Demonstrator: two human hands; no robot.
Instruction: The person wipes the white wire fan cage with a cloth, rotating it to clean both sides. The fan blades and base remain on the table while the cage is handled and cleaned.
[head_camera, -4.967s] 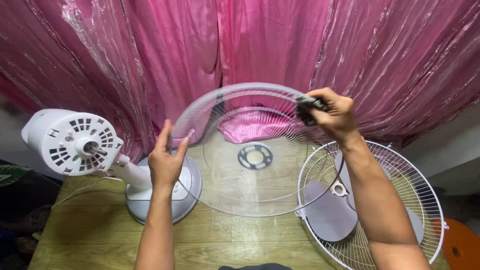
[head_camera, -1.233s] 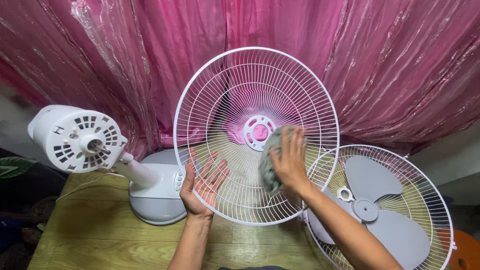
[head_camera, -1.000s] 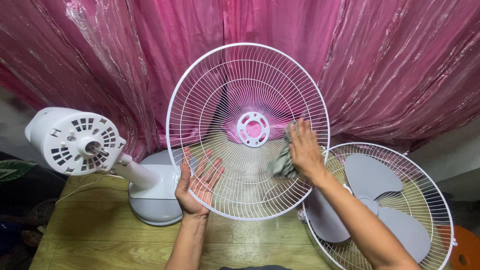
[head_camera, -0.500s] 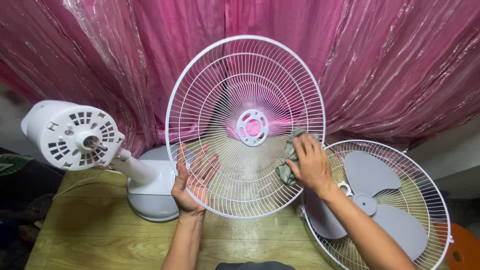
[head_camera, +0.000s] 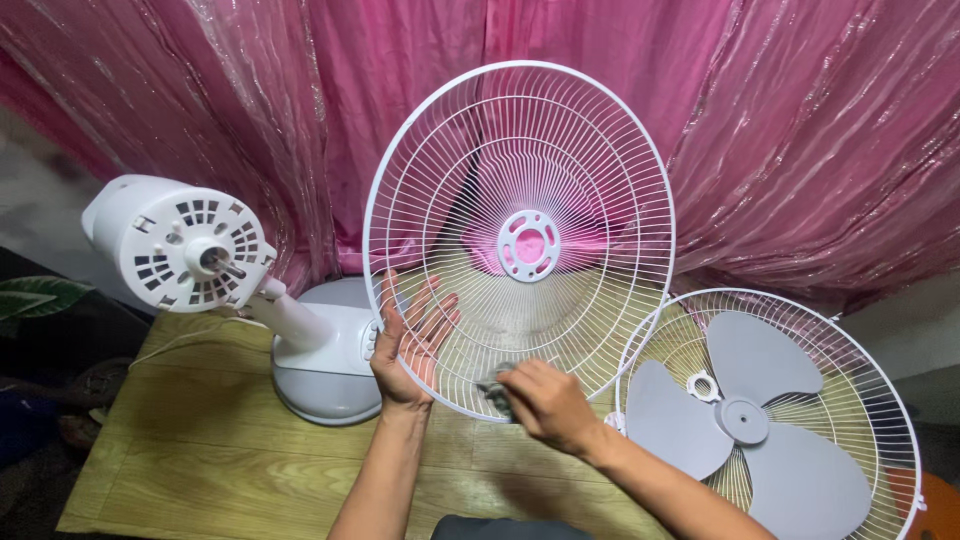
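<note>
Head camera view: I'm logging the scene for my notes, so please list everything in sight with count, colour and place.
Fan grille: one, white, upright at centre.
Cloth: one, grey, at that grille's bottom rim.
Fan body: one, white, left, on a round base.
Second grille: one, white, lying right.
Fan blade: one, grey, inside the second grille.
Table: one, wooden, underneath.
Curtain: pink, behind.
Left hand: open, flat against the upright grille.
Right hand: fingers gripping the cloth.

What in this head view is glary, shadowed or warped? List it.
Head view: sheen streaks glare on the pink curtain; soft shadow lies under the fan base; the left edge goes dark; the upright grille bulges from wide-angle distortion; the right hand and cloth look slightly soft.
</note>
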